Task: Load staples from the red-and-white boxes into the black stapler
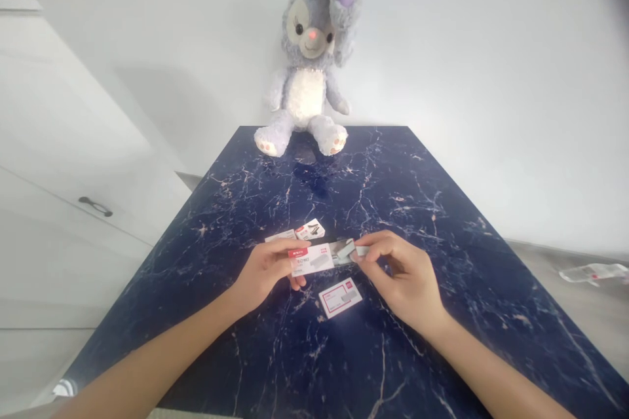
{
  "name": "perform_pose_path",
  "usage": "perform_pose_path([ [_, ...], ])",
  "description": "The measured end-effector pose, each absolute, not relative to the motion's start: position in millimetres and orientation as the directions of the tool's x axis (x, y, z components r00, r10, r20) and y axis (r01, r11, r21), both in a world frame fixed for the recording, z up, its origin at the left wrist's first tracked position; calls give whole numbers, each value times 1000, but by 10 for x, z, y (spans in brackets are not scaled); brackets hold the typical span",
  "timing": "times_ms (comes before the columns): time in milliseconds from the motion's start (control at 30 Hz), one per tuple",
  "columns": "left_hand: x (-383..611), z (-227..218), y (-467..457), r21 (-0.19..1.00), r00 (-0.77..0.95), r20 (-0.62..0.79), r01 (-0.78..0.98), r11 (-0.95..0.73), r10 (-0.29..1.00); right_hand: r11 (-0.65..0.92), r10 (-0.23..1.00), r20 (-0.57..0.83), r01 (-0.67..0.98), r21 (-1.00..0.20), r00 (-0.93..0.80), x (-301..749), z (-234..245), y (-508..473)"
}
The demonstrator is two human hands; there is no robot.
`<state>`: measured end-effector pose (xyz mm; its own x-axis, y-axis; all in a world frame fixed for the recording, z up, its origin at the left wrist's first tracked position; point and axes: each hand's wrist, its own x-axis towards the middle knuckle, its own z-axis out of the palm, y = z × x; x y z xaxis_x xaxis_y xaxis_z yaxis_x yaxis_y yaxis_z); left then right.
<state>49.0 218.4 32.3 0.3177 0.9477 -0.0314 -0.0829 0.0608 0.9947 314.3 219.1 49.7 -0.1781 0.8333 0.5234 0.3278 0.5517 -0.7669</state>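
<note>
My left hand grips a small white and red staple box between thumb and fingers, just above the table. A grey-white inner tray sticks out of the box's right end. My right hand pinches the far end of this tray between thumb and forefinger. What lies inside the tray is too blurred to make out. Below the held box, a second flat white box with a red frame print lies on the table. Behind my left fingers rests another white and red box, beside a partly hidden one.
The dark blue marble-patterned table narrows away from me. A grey plush rabbit sits at its far edge against the wall. On the left stands a white cabinet. A clear plastic package lies off the table at right.
</note>
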Motion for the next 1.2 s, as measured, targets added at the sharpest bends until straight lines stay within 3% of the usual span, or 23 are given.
perform_pose_path([
  [133,498,342,2174,996,329,-46,-54,67,943,647,760,589,408,-644,-275,3126,507,2165],
  [367,477,277,2175,996,309,-31,-66,54,950,597,787,598,430,-677,-151,3175,500,2185],
  [767,509,374,2147,996,348,23,-84,7,937,677,705,677,487,-552,-212,3119,505,2214],
  [1200,504,397,2111,998,421,6,-57,19,907,673,720,651,473,-569,-242,3118,498,2200],
])
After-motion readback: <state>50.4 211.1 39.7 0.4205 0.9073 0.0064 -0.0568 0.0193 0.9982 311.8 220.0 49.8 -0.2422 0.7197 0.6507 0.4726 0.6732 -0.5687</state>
